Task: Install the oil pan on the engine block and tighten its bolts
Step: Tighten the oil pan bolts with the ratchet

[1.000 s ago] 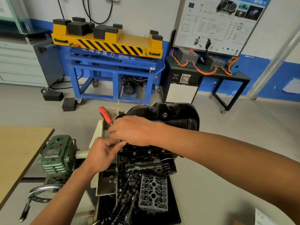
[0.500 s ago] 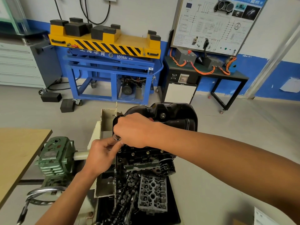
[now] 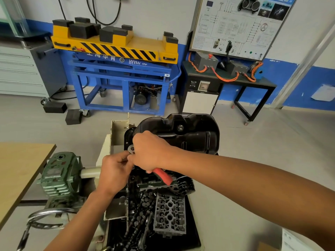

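Swung round, the wrench (image 3: pixel 162 176) now points its red handle toward the person. Right hand (image 3: pixel 150 151) grips it; left hand (image 3: pixel 114 171) pinches at its head. Oil pan (image 3: pixel 190 134) sits on the engine block (image 3: pixel 143 182), so one bolt is probably being tightened.

One view is being given, from a camera being worn on the head. It is being pointed forward and down, close above the oil pan (image 3: pixel 192 137); a blue stand (image 3: pixel 116 69) is being taken in beyond it.

On the engine block (image 3: pixel 143 180) sits the oil pan (image 3: pixel 190 134); gearbox (image 3: pixel 58 176) left, seemingly cylinder head (image 3: pixel 169 216) before.
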